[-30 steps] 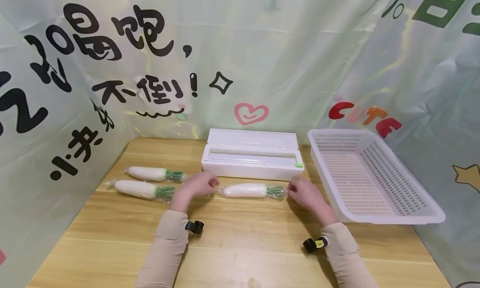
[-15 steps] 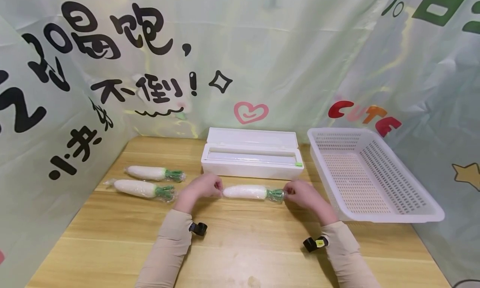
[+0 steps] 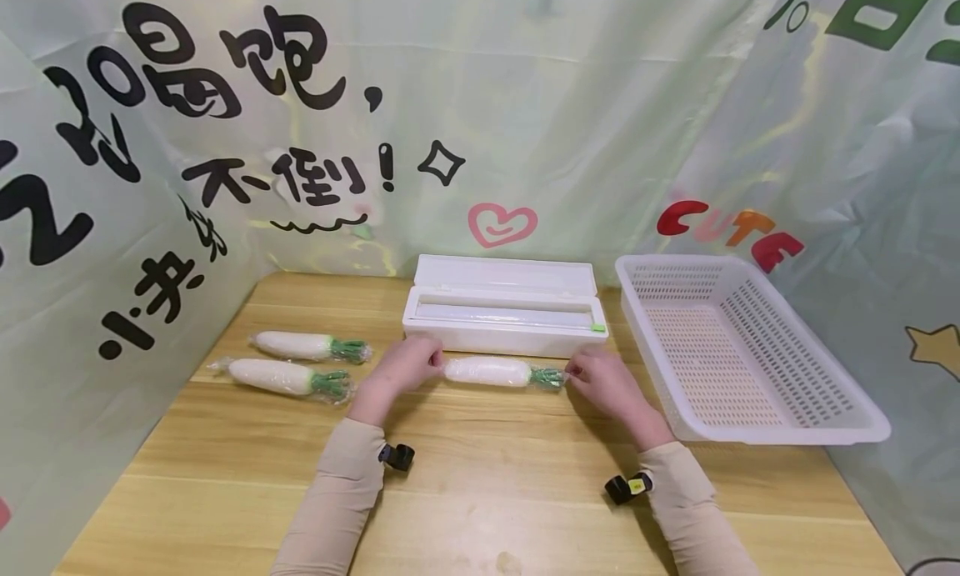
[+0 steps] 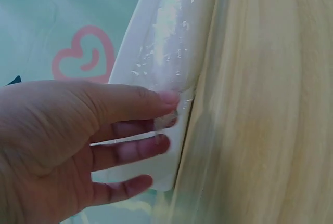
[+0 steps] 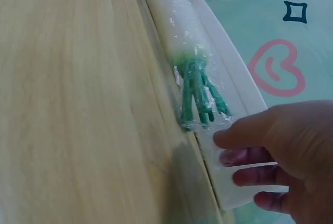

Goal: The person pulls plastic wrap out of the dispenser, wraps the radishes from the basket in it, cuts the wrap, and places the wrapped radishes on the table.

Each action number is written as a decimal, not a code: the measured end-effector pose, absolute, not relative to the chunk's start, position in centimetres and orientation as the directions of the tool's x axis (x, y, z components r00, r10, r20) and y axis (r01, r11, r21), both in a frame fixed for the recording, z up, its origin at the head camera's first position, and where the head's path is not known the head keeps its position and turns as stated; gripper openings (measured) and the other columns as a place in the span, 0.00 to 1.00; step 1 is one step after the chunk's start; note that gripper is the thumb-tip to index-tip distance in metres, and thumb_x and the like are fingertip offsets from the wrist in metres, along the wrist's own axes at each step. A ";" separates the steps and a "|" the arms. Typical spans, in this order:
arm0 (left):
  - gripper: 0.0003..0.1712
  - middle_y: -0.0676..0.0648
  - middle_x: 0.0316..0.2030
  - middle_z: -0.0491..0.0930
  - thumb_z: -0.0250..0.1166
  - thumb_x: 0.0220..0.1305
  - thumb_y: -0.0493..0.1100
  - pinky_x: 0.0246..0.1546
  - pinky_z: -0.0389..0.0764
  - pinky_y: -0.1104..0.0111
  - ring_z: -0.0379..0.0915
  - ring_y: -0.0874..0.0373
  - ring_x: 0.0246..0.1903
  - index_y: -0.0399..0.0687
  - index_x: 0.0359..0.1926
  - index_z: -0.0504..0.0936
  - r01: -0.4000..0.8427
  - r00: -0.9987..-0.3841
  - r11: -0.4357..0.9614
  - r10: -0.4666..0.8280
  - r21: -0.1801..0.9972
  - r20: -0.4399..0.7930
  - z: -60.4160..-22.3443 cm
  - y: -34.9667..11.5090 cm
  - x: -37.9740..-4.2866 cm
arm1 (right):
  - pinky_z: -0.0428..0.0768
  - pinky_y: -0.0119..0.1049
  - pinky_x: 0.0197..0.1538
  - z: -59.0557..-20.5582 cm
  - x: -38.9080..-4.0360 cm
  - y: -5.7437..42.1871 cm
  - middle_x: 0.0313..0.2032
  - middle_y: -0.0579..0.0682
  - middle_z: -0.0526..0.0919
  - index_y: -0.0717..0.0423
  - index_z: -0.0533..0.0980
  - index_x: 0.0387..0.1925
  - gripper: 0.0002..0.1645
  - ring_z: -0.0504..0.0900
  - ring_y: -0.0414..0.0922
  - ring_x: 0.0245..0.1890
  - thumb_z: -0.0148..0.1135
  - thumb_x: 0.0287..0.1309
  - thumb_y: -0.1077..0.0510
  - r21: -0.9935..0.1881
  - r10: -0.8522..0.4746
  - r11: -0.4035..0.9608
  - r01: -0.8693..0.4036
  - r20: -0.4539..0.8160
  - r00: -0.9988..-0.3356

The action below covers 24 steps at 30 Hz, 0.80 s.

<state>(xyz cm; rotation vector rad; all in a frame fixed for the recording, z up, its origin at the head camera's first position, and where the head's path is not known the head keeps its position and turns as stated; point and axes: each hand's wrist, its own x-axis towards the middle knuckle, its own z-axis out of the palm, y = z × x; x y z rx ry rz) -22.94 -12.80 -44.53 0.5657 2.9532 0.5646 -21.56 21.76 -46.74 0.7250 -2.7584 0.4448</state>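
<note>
A white radish [image 3: 487,372] with cut green stems, wrapped in clear cling film, is held level between both hands just in front of the white cling film box. My left hand [image 3: 405,365] pinches the twisted film at the root end. In the left wrist view, thumb and forefinger meet on that film tail [image 4: 166,121] while the other fingers stay loosely bent. At the stem end, my right hand [image 3: 606,380] pinches the film between thumb and forefinger, past the green stems [image 5: 200,96]. Two more wrapped radishes, a rear one [image 3: 296,345] and a front one [image 3: 270,376], lie left.
Behind the hands stands the white cling film box [image 3: 510,341], its lid [image 3: 506,274] raised and a film roll inside. A white perforated plastic basket [image 3: 780,434] sits to the right on the wooden table [image 3: 480,493]. A printed curtain hangs behind.
First my left hand came right to the root-end film and the right hand shifted slightly left. Then both hands moved the wrapped radish up in the head view, closer to the box.
</note>
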 end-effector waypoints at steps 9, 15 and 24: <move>0.06 0.56 0.26 0.80 0.71 0.57 0.43 0.31 0.73 0.69 0.72 0.61 0.28 0.53 0.26 0.83 0.300 -0.904 0.818 0.409 0.491 -0.128 -44.2 -13.8 -22.7 | 0.80 0.45 0.43 -45.8 -21.0 21.8 0.31 0.46 0.83 0.50 0.83 0.28 0.03 0.80 0.46 0.35 0.67 0.52 0.55 -0.283 -0.457 0.818 -0.501 0.210 -0.864; 0.05 0.57 0.26 0.81 0.71 0.58 0.44 0.30 0.73 0.70 0.72 0.62 0.27 0.53 0.26 0.85 0.299 -0.895 0.807 0.422 0.509 -0.142 -44.1 -14.0 -22.7 | 0.78 0.36 0.37 -45.7 -21.0 21.9 0.27 0.42 0.83 0.48 0.80 0.26 0.03 0.79 0.38 0.29 0.68 0.53 0.57 -0.379 -0.468 0.790 -0.483 0.137 -0.873; 0.03 0.54 0.30 0.83 0.72 0.54 0.41 0.38 0.78 0.67 0.75 0.61 0.31 0.51 0.30 0.85 0.283 -0.903 0.834 0.398 0.474 -0.161 -44.6 -13.3 -22.7 | 0.82 0.40 0.40 -46.4 -21.2 21.6 0.31 0.49 0.86 0.63 0.78 0.46 0.15 0.84 0.43 0.33 0.65 0.56 0.62 -0.477 -0.465 0.749 -0.459 0.115 -0.878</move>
